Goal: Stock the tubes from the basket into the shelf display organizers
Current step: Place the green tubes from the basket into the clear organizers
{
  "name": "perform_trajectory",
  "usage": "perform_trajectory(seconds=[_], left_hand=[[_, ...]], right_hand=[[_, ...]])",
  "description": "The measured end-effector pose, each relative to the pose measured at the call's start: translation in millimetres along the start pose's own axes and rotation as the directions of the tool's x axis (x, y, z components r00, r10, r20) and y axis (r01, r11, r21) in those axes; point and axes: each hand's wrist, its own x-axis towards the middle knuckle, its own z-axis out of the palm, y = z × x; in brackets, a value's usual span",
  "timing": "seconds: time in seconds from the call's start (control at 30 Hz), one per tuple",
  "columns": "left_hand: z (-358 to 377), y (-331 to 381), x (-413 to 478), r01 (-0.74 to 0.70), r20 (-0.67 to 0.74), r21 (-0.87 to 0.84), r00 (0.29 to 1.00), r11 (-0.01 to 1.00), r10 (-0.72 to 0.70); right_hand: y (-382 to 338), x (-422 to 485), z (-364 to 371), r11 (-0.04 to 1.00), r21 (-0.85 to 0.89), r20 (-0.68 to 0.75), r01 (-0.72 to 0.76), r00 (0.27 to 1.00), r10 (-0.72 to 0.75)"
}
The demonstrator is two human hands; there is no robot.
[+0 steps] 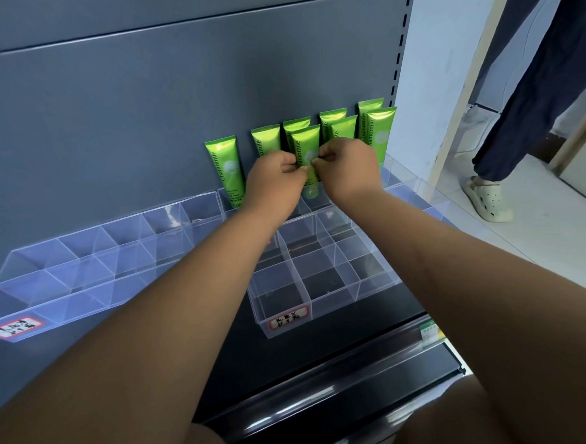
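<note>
Several green tubes stand upright in the back rows of a clear compartmented organizer (325,288) on the dark shelf. One green tube (305,143) stands in the second row, and both my hands pinch its lower body: my left hand (275,178) from the left, my right hand (344,166) from the right. Its cap end sits down in a compartment. Another tube (227,167) stands alone at the far left of the back row. No basket is in view.
A second clear organizer (83,266) with a red-bordered label lies to the left on the shelf. The grey back panel (176,92) rises behind the tubes. A person's legs and pale shoe (485,198) stand on the floor at the right.
</note>
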Motion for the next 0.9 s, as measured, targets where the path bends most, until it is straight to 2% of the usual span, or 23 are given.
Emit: perform_trajectory(seconds=[0.17, 0.3, 0.4, 0.5, 0.6, 0.7, 0.83, 0.9], left_hand=[[-0.7, 0.4, -1.5, 0.014, 0.013, 0.010, 1.000, 1.000, -0.014], [-3.4, 6.3, -7.9, 0.013, 0.021, 0.050, 1.000, 0.999, -0.014], [-9.0, 15.6, -23.3, -0.057, -0.041, 0.108, 0.997, 0.992, 0.061], [-23.6, 23.9, -46.1, -0.174, 0.001, 0.346, 0.983, 0.922, 0.185], [-47.8, 27.0, -61.2, -0.193, 0.085, 0.593, 0.981, 0.782, 0.177], [-78.1, 32.1, -72.7, -0.115, 0.018, 0.653, 0.991, 0.749, 0.136], [-137.0, 30.2, -115.7, -0.059, -0.121, 0.774, 0.964, 0.630, 0.239], [-177.6, 18.7, -153.0, 0.025, -0.207, 0.800, 0.949, 0.600, 0.237]], right_hand=[[-0.7, -3.8, -3.7, 1.000, -0.022, 0.015, 0.017, 1.000, -0.017], [-1.0, -11.9, -9.6, 0.992, -0.116, 0.036, 0.048, 0.998, -0.044], [-1.6, -26.3, -19.2, 0.970, -0.221, 0.058, 0.105, 0.994, -0.094], [-2.0, -40.5, -28.7, 0.945, -0.276, 0.093, 0.176, 0.983, -0.156], [-15.2, -49.1, -39.1, 0.935, -0.282, 0.079, 0.216, 0.976, -0.202], [-41.9, -61.5, -46.4, 0.940, -0.187, 0.086, 0.286, 0.958, -0.274], [-102.3, -101.2, -42.4, 0.911, 0.008, 0.157, 0.412, 0.899, -0.408], [-138.3, -129.4, -34.4, 0.883, 0.077, 0.199, 0.462, 0.861, -0.468]])
